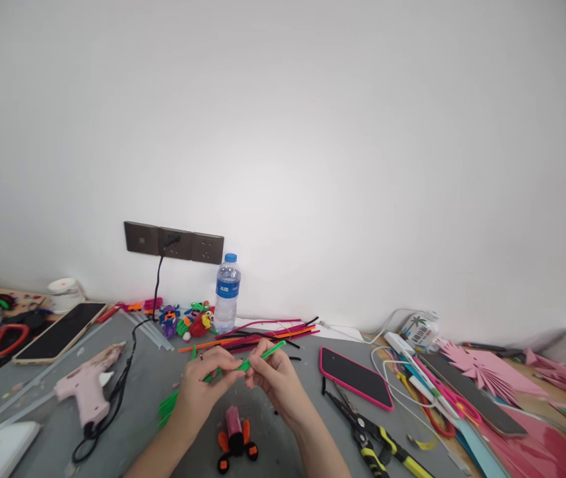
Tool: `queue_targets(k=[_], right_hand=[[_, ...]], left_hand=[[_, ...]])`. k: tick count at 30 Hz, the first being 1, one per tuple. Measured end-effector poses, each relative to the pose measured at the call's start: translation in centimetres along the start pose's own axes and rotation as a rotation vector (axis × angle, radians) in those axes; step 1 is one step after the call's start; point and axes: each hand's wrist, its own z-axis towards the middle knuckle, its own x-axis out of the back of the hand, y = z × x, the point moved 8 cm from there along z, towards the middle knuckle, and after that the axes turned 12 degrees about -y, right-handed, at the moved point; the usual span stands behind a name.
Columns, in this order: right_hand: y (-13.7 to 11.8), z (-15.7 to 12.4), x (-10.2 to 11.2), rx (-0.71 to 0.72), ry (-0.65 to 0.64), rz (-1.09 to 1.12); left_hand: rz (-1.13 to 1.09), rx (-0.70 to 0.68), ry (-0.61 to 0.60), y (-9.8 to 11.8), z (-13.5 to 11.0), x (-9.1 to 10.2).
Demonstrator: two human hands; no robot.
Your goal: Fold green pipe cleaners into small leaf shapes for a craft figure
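Hands meet over the grey surface (138, 362): left hand (206, 386) and right hand (277, 378), nearly touching, each pinch tight on a green pipe cleaner (245, 364), its long axis slanting from near-left to far-right, just beyond a pink-and-orange figure (235, 438).

The green pipe cleaner (267, 352) looks fuzzy, and the pink glue gun (86, 388) is matt plastic. Glossy screen on the phone (355, 377), clear plastic water bottle (227, 295).
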Motion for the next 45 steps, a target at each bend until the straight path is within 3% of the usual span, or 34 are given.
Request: queue_targets(k=[5, 12, 25, 32, 36, 39, 45], right_hand=[[0.1, 0.0, 0.0, 0.011, -0.016, 0.029], [0.3, 0.1, 0.2, 0.013, -0.01, 0.025], [1.4, 0.4, 0.4, 0.005, 0.036, 0.137], [2.3, 0.9, 0.1, 0.023, 0.095, 0.15], [2.8, 0.9, -0.6, -0.015, 0.069, 0.156], [3.5, 1.0, -0.7, -0.035, 0.086, 0.16], [3.3, 1.1, 0.4, 0.06, 0.194, 0.016]], left_hand=[[0.001, -0.005, 0.015, 0.3, -0.1, 0.2], [-0.165, 0.066, 0.048, -0.1, -0.1, -0.1], [-0.231, 0.012, 0.06, -0.5, 0.0, -0.1], [-0.63, 0.286, 0.159, -3.3, -0.5, -0.9], [-0.817, 0.346, 0.247, -3.6, -0.8, -1.3], [-0.85, 0.353, 0.272, -3.3, -0.8, -1.5], [-0.817, 0.344, 0.192, -3.0, -0.7, -2.2]])
